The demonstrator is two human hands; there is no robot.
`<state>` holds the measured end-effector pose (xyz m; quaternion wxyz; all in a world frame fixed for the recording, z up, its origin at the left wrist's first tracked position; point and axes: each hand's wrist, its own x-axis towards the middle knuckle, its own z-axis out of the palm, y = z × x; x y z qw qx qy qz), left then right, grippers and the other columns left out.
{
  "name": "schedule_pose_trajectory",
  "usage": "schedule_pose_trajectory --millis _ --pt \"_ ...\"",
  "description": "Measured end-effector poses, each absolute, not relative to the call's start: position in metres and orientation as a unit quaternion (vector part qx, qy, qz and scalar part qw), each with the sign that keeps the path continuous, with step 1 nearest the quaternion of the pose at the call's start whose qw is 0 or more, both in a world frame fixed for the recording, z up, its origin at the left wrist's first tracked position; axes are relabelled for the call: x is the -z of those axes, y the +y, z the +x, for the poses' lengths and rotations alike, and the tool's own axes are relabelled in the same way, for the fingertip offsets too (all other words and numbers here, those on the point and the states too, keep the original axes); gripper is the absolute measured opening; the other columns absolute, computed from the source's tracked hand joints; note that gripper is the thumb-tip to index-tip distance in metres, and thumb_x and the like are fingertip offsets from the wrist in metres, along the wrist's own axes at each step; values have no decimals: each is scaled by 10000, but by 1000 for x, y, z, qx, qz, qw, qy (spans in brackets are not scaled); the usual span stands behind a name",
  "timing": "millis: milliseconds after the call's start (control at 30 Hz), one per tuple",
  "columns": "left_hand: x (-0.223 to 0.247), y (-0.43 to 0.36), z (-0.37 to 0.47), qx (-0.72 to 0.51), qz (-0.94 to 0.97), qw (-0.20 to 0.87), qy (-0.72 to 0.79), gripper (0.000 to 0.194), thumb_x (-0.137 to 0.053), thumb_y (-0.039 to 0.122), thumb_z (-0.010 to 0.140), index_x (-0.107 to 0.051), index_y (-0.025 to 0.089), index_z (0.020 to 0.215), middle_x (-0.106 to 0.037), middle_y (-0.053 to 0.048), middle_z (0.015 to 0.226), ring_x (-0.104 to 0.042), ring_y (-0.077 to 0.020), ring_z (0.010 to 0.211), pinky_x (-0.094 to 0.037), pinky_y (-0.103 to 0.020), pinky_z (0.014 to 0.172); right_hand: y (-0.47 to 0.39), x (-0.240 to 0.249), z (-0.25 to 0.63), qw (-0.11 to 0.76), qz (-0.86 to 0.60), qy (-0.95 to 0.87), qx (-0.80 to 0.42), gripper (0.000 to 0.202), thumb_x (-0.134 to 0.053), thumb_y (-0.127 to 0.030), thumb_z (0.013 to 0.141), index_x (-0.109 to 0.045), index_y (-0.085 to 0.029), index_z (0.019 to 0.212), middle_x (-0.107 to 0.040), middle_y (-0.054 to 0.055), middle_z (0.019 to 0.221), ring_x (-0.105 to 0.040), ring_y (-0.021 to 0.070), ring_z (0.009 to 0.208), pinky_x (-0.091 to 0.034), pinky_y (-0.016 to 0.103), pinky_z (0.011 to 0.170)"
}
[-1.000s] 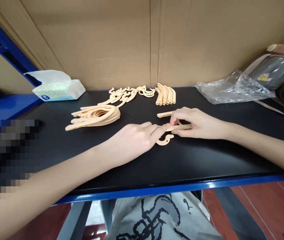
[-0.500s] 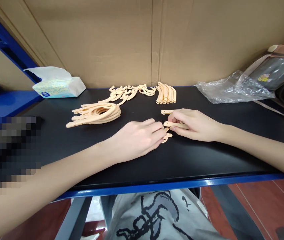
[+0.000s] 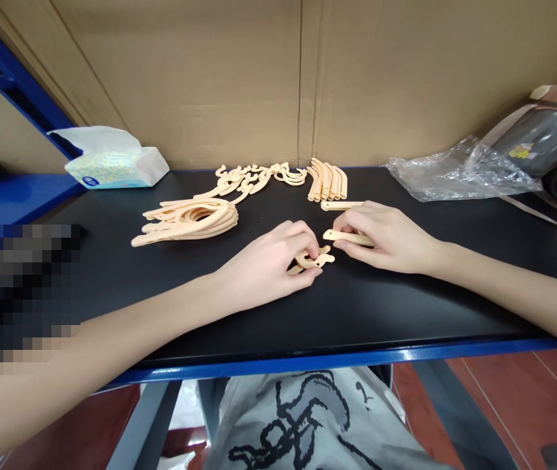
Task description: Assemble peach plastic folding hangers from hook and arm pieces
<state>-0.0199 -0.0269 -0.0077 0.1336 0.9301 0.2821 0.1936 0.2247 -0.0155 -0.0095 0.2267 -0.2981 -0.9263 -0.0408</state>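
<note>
My left hand (image 3: 278, 258) is closed, thumb and fingers around a curved beige hanger piece (image 3: 324, 260) with a small hole; more of its curved shape shows between the fingers. My right hand (image 3: 386, 238) pinches a flat beige hanger arm (image 3: 349, 237) with a hole near its end, pointing at the left hand. A small gap separates the two held parts. Beyond the right fingers is another hanger arm (image 3: 341, 205), its right end hidden by the hand. To the left lies a stack of curved, folded-looking hangers (image 3: 190, 220).
Small beige hooks (image 3: 239, 179) and a row of hanger arms (image 3: 328, 180) lie at the back of the black table (image 3: 268, 339). A tissue pack (image 3: 111, 166) stands back left. A clear plastic bag (image 3: 435, 173) and a strapped bottle (image 3: 535, 143) are back right.
My left fingers have shifted slightly left and curled, baring more of the curved piece. The hanger arm in my right hand has moved a little away from it.
</note>
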Motion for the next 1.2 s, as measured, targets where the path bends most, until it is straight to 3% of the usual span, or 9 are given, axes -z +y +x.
schedule_pose_trajectory --millis 100,300,467,1200 --pt "9 -23 -19 -233 916 148 291 38 -592 204 915 -594 166 917 -626 -27 1015 -572 -160 936 -454 -280 824 -16 9 225 230 -293 -927 45 194 -451 -354 995 -535 -228 874 -610 14 718 -571 184 668 -440 328 702" --pt "4 -22 -21 -221 912 92 333 213 -414 273 952 -405 201 752 -495 20 767 -435 -109 603 -309 -250 552 -16 12 226 227 -276 -933 51 197 -452 -360 1003 -556 -223 905 -653 37 789 -595 196 732 -464 349 772" --pt "3 -25 -20 -171 921 87 338 264 -329 320 956 -334 213 715 -437 37 629 -418 -119 536 -263 -256 537 -19 13 223 232 -241 -939 72 178 -489 -335 994 -575 -207 904 -644 30 769 -577 182 708 -472 343 772" --pt "3 -26 -18 -121 940 69 311 196 -279 310 935 -359 225 777 -509 35 607 -496 -149 506 -270 -251 517 -25 16 213 286 -180 -935 107 179 -575 -292 973 -610 -173 845 -611 15 701 -524 146 650 -451 305 692"
